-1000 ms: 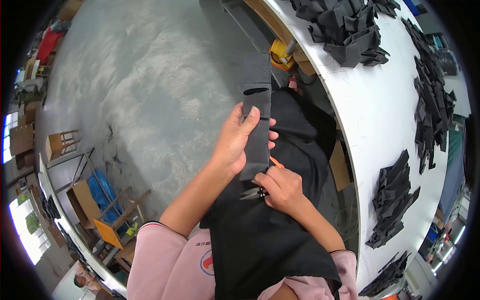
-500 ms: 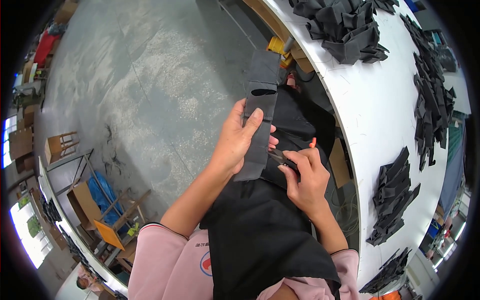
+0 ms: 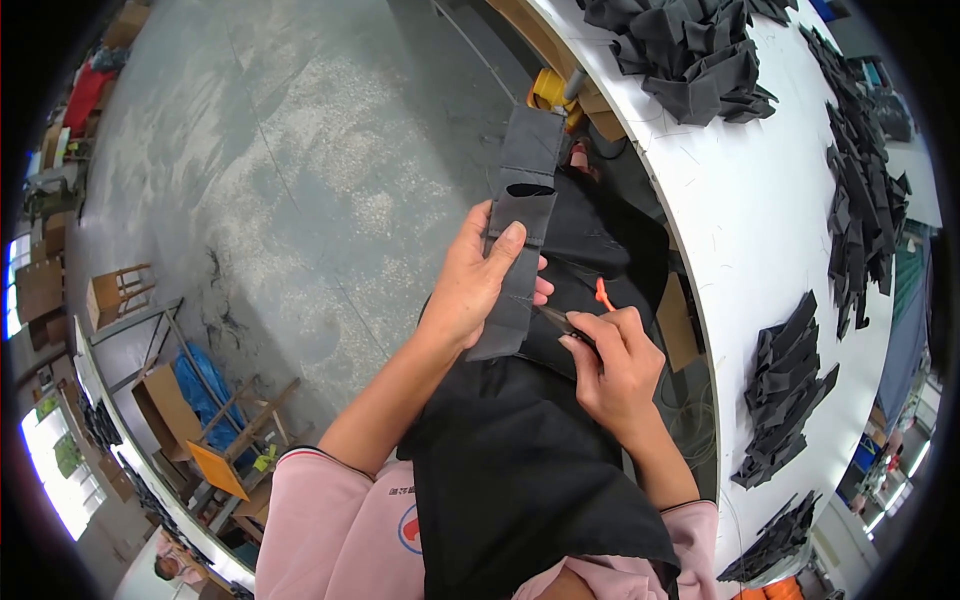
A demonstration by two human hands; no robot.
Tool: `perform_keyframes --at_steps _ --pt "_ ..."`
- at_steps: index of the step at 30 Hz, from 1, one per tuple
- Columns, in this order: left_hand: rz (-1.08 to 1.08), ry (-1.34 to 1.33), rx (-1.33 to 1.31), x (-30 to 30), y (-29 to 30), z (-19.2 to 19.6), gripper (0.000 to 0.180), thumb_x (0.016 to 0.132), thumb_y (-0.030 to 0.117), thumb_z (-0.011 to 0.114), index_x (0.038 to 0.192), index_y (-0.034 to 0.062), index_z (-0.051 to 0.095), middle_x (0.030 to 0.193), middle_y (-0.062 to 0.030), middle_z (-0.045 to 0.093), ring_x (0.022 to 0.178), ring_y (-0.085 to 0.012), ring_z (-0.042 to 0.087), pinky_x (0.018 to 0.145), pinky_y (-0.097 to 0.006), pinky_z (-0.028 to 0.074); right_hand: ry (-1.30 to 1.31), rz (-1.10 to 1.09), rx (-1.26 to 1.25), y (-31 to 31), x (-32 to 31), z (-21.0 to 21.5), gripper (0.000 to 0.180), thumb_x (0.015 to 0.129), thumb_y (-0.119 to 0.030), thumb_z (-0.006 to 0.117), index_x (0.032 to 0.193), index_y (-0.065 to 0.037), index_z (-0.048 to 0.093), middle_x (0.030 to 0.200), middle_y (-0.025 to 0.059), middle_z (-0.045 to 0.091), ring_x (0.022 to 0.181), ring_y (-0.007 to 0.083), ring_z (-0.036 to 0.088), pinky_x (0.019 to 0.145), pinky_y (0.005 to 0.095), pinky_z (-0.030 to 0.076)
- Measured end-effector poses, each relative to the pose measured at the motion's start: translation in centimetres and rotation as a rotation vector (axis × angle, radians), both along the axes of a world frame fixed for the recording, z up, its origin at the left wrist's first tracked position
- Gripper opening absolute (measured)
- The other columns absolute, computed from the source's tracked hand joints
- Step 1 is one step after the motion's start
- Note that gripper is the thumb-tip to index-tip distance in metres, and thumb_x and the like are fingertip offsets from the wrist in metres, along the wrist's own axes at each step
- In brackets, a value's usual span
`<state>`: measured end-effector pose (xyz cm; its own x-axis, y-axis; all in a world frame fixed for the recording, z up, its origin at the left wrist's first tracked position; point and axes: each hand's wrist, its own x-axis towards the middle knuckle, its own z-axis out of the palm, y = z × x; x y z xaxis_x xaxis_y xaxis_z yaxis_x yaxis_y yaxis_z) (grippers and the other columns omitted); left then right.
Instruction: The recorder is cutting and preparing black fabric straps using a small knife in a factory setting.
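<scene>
Left hand (image 3: 478, 285), centre of frame: thumb pressed on the face of a dark grey fabric strip (image 3: 520, 215), other fingers curled behind it. The strip stands upright above the lap, with a slot near its top. Right hand (image 3: 615, 368), just right of centre: fingers closed around small snips (image 3: 570, 322) with an orange handle tip, blades touching the strip's right edge. Black apron (image 3: 520, 470) covers the lap. White table (image 3: 760, 230) curves along the right, carrying piles of dark fabric pieces (image 3: 690, 50).
</scene>
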<state>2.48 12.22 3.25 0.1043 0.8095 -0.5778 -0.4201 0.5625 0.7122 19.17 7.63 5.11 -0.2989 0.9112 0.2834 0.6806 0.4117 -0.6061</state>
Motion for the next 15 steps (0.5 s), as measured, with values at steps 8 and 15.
perform_keyframes --at_steps 8,15 --pt "-0.009 -0.004 0.073 0.3 0.0 0.1 0.043 0.092 0.027 0.053 0.124 0.0027 0.036 0.087 -0.0154 0.060 0.062 -0.0212 0.064 0.055 -0.032 0.053 -0.160 0.027 -0.023 0.4 -0.4 1.2 0.025 0.067 -0.007 0.069 0.090 -0.006 0.060 0.076 0.0042 0.048 0.049 0.0178 0.046 0.046 0.0277 0.037" --pt "-0.017 0.003 0.075 0.1 -0.1 -0.2 0.039 0.093 0.023 0.052 0.123 0.0021 0.038 0.089 -0.0134 0.059 0.061 -0.0200 0.063 0.056 -0.031 0.054 -0.153 0.088 0.021 0.9 -0.2 1.1 0.027 0.066 -0.007 0.070 0.090 -0.005 0.060 0.073 0.0043 0.049 0.052 0.0183 0.049 0.046 0.0286 0.037"
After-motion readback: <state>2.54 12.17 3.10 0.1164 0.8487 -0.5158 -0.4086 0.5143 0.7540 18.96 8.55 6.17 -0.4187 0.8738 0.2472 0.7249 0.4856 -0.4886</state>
